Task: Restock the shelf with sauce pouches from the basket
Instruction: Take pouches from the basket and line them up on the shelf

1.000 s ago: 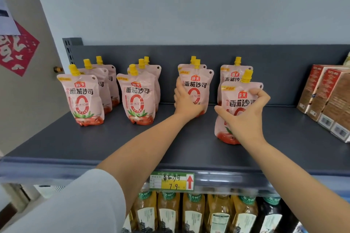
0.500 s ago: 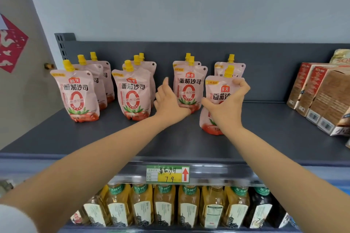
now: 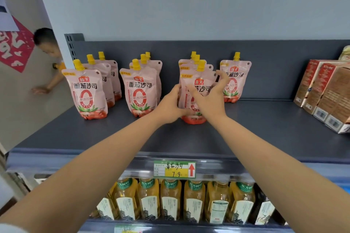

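Clamping front sauce pouch (image 3: pixel 200 82) upright on the shelf (image 3: pixel 265 128), heading the third row; left grip (image 3: pixel 168 106) curled on its left edge, right grip (image 3: pixel 212 100) curled over its right. Bare shelf nearer, down to the front edge, and rightward towards boxes (image 3: pixel 325 91).

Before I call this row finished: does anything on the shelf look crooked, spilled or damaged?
Nothing spilled or torn. The front pouch between the left hand and right hand stands upright. Only unevenness: the rightmost pouch stands alone at the back, while the other three rows run three deep.
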A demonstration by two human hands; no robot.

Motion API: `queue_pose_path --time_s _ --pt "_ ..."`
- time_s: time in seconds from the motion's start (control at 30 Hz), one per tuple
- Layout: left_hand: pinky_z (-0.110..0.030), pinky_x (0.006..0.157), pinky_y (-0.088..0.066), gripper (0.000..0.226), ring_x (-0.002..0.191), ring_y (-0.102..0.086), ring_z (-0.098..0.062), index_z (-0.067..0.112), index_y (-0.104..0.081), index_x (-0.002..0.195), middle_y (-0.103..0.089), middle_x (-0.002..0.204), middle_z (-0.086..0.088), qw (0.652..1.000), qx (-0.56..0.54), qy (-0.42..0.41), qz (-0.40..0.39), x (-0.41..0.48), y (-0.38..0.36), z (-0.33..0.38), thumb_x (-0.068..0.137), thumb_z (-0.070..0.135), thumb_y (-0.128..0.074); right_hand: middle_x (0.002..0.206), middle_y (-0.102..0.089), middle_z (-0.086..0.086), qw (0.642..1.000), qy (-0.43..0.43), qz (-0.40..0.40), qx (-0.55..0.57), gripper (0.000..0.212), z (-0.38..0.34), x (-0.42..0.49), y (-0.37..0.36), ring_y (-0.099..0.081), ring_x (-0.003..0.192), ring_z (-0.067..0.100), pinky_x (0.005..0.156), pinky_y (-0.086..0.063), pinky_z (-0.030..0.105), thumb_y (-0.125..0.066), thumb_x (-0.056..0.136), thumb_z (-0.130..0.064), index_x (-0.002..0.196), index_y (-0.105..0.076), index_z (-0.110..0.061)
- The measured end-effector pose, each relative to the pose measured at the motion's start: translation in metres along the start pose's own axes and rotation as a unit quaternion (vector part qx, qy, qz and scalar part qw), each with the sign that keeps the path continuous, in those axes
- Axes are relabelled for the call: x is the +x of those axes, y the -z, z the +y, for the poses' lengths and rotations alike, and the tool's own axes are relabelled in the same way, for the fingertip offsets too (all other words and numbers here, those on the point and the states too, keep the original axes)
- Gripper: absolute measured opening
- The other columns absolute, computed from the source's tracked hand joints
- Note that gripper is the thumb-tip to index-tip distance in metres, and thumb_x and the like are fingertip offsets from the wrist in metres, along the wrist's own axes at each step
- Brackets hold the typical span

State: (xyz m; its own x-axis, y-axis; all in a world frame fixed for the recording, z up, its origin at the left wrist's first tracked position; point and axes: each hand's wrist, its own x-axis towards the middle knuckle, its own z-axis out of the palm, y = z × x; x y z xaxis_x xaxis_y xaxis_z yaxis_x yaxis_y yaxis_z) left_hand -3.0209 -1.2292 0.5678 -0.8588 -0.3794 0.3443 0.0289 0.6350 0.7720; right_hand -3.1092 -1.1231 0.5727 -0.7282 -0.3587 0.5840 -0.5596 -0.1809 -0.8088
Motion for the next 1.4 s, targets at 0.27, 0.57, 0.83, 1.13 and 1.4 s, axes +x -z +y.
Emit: queue_pose_path --time_s 0.27,0.57,0.83,1.13,1.4 --pt "-0.039 0.097 -0.051 0.075 0.119 -0.055 -0.011 0.021 -0.039 0.139 -0.056 0.130 0.007 1.000 -0.003 0.009 -0.009 0.009 0.003 -0.002 0.076 0.011 -0.079 0.092 -0.058 -0.006 0.992 -0.066 -0.086 -0.061 0.011 0.017 0.012 0.034 -0.059 0.095 0.018 0.084 -0.054 0.035 -0.048 0.098 -0.014 0.106 -0.057 -0.011" --pt "-0.044 0.101 -0.048 0.077 0.124 -0.053 -0.017 0.017 -0.035 0.141 -0.054 0.136 0.002 1.000 0.017 0.014 -0.006 0.013 -0.002 -0.006 0.077 0.012 -0.078 0.094 -0.058 0.000 0.969 -0.119 -0.211 -0.039 0.009 0.017 0.023 0.048 -0.057 0.089 0.016 0.066 -0.046 0.022 -0.049 0.099 -0.021 0.090 -0.050 -0.023" --pt "-0.039 0.101 -0.048 0.075 0.124 -0.052 -0.016 0.019 -0.035 0.139 -0.052 0.137 0.002 1.000 0.024 0.011 0.000 0.018 -0.003 -0.007 0.078 0.011 -0.077 0.092 -0.056 -0.004 0.959 -0.177 -0.217 0.032 0.016 0.015 0.025 0.046 -0.055 0.083 0.010 0.070 -0.046 0.027 -0.046 0.101 -0.019 0.086 -0.046 -0.025" --pt "-0.034 0.099 -0.047 0.074 0.124 -0.050 -0.014 0.019 -0.032 0.141 -0.051 0.138 0.003 1.000 0.024 0.010 0.004 0.013 -0.002 -0.004 0.081 0.011 -0.075 0.087 -0.054 -0.006 0.949 -0.200 -0.233 0.068 0.020 0.017 0.028 0.044 -0.050 0.078 0.011 0.081 -0.042 0.033 -0.042 0.101 -0.017 0.083 -0.044 -0.024" --pt "-0.035 0.099 -0.047 0.070 0.126 -0.050 -0.016 0.018 -0.033 0.139 -0.050 0.139 0.002 0.999 0.034 0.017 0.014 0.012 -0.004 -0.002 0.082 0.013 -0.073 0.092 -0.049 -0.005 0.969 -0.150 -0.194 -0.027 0.014 0.020 0.027 0.041 -0.048 0.082 0.010 0.068 -0.040 0.022 -0.034 0.104 -0.022 0.091 -0.039 -0.023"
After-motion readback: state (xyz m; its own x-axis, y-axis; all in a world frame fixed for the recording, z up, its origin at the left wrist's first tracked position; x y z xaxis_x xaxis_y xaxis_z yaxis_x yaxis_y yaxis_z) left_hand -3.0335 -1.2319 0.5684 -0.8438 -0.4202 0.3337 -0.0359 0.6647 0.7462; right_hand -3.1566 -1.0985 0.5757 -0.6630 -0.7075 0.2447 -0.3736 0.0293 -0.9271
